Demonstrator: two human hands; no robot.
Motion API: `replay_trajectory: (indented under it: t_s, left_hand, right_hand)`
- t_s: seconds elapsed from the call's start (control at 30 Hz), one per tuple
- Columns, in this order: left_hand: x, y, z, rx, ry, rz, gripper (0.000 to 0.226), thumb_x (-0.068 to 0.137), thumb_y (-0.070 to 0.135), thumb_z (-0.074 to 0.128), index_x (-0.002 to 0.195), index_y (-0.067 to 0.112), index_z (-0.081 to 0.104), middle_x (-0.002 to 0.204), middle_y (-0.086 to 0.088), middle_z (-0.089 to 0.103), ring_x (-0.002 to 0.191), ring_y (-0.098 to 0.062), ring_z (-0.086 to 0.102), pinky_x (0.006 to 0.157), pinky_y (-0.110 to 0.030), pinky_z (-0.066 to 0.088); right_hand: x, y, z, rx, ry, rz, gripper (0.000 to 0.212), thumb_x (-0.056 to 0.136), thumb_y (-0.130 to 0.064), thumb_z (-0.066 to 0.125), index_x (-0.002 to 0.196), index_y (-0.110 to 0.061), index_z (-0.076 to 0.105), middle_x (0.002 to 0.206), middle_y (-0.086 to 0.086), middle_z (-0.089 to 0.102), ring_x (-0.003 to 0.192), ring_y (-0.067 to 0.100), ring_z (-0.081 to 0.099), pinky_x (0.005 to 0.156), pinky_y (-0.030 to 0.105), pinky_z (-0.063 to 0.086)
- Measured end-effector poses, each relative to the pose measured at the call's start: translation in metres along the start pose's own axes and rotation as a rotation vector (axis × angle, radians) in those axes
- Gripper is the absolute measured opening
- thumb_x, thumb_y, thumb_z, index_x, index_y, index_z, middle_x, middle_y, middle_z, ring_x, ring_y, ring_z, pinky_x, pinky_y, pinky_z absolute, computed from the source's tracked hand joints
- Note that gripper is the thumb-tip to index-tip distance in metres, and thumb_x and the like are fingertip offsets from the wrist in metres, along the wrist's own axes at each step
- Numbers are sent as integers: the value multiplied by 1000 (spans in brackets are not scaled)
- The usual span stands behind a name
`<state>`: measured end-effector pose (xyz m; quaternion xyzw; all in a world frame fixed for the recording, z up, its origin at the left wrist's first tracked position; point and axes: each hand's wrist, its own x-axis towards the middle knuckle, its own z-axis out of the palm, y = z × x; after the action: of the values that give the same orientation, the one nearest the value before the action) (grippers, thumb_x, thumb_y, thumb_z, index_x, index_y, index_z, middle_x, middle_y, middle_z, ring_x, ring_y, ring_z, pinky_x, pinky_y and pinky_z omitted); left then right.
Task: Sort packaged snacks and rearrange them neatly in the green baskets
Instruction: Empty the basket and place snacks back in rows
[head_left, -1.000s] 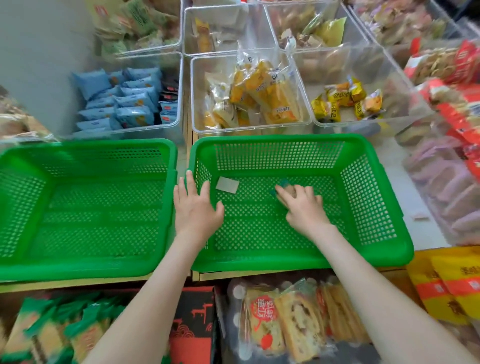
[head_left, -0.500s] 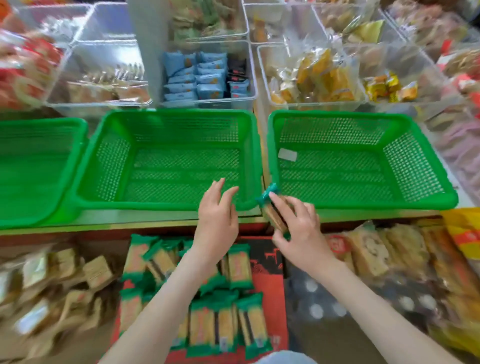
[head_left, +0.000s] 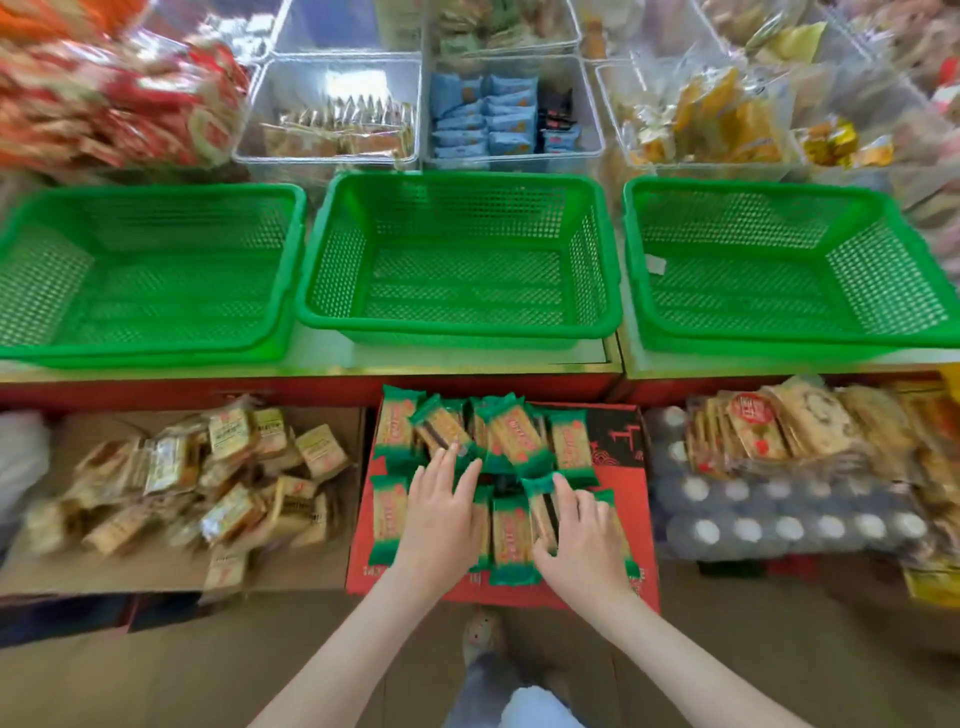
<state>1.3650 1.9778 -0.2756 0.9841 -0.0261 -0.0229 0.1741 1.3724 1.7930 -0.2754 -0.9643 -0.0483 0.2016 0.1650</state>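
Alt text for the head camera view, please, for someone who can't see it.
The left hand and right hand rest on green-ended snack packets piled in a red box below the counter. Three green baskets stand in a row on it, holding no snacks; clear bins of other snacks sit behind.

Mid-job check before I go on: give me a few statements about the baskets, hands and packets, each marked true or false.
1. The middle green basket holds snacks. False: no snacks lie in it.
2. The left hand and right hand are both on the green-ended packets. True.
3. The red box sits below the middle green basket. True.
4. The right green basket is full of packets. False: only a small white tag shows in it.
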Motion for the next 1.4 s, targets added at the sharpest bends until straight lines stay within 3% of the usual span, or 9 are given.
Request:
replay_trajectory:
  t_s: [0.17,0.27,0.37,0.63,0.83,1.1,1.23,1.33,1.4]
  left_hand:
    - [-44,2,2,-25,12,-79,58,97,14,48,151,12,27,159,-15,13,148,-31,6,117,-37,-3]
    - [-74,-2,-5,5,-10,-137,58,91,13,59,145,8,40,154,-20,28,145,-36,22,117,-45,15]
    - [-109,-13,-4,7,-7,-175,56,75,8,76,128,2,59,136,-26,51,126,-43,49,101,-56,43]
    - [-169,-73,-33,37,51,-410,56,90,18,60,143,9,43,151,-19,34,142,-34,30,116,-46,22]
    - [-155,-170,-58,49,51,-445,65,66,11,82,127,3,60,129,-26,56,117,-42,57,94,-54,49]
    - [-89,-332,-95,108,-28,-420,61,92,18,58,149,18,36,154,-25,26,143,-39,24,116,-53,21]
    - [-56,-371,-102,181,-184,-253,77,96,25,49,155,28,-1,160,-21,-4,148,-35,-3,117,-52,-2]
    - [-41,-386,-97,217,-264,-86,87,90,21,56,154,29,-2,160,-19,-3,148,-33,-5,115,-54,-12]
    - [-36,-393,-92,200,-243,-53,90,84,15,63,155,26,9,158,-22,12,148,-35,8,115,-55,-9]
  right_hand:
    - [-9,0,15,-56,-80,29,77,97,-38,48,153,-20,-1,157,10,12,142,30,15,115,41,24]
    - [-19,-6,14,-93,-15,-16,77,97,-44,44,153,-22,-4,160,10,0,145,30,7,116,44,18]
    - [-33,-21,13,-95,37,-115,72,98,-44,41,153,-22,0,160,9,1,145,29,7,116,45,15]
    - [-52,-104,25,-56,-10,-333,73,97,-38,49,151,-24,3,159,4,6,144,25,12,115,43,18]
    - [-15,-196,46,-65,-65,-454,71,97,-35,48,153,-26,5,158,3,9,144,25,13,114,42,20]
    - [73,-350,105,-97,-56,-321,64,100,-41,41,152,-23,10,156,11,18,142,30,18,112,42,25]
    - [104,-395,124,-152,-26,-251,67,98,-43,44,153,-20,15,155,15,22,139,33,23,112,41,27]
    - [115,-405,136,-195,-48,-179,69,98,-43,42,154,-21,9,158,15,15,141,34,20,114,44,24]
    - [118,-407,142,-191,-52,-150,71,98,-36,44,154,-21,4,158,15,14,140,34,22,113,45,26]
